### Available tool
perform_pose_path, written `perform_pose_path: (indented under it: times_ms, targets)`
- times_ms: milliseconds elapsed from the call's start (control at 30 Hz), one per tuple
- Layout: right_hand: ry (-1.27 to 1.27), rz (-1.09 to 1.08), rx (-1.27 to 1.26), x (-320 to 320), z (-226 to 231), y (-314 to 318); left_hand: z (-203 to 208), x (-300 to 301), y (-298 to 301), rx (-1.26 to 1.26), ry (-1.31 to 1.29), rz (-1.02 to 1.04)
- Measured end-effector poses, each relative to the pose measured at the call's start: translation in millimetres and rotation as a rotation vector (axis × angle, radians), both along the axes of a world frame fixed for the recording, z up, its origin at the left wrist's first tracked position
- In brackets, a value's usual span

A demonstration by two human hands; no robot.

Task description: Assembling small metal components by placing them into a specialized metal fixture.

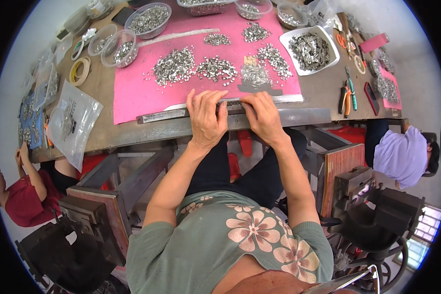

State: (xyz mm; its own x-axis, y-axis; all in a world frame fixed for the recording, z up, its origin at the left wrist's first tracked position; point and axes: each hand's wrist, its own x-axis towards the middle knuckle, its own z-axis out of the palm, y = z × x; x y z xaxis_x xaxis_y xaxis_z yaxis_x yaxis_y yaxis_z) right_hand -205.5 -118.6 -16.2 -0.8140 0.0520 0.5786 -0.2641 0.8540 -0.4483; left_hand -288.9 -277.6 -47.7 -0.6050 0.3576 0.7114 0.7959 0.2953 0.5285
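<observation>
At the table's near edge, my left hand (207,117) is closed, its thumb and fingers pinching the left end of a narrow dark metal strip (234,105). The strip's other end is gripped by my right hand (263,117), thumb and fingertips pressed on it. Fine detail on the strip is too small to make out. Just beyond lie a dark flat piece (262,91) and a pile of thin silver pins (256,76). Heaps of small silver metal parts (174,66) spread over the pink mat (132,93). A flat metal bar (162,116) lies left of my left hand.
A white square dish (334,55) of metal parts stands right, near orange-handled pliers (347,100). Clear tubs (127,59) line the back left. A tape roll (80,71) and plastic bag (78,115) lie left. Two people (27,196) sit at either side.
</observation>
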Motion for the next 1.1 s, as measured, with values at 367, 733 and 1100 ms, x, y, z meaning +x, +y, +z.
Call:
perform_pose_path:
  times_ms: [367,733,1100]
  targets:
    - [0.013,-0.058,-0.121,2,-14,8,4,0,1,-0.049,0.006,0.004]
    - [-0.071,-0.164,-0.285,0,-14,6,17,-17,-19,-0.11,-0.07,-0.035]
    - [-0.031,-0.146,-0.178,0,-16,4,24,-37,-49,-0.667,-0.266,0.067]
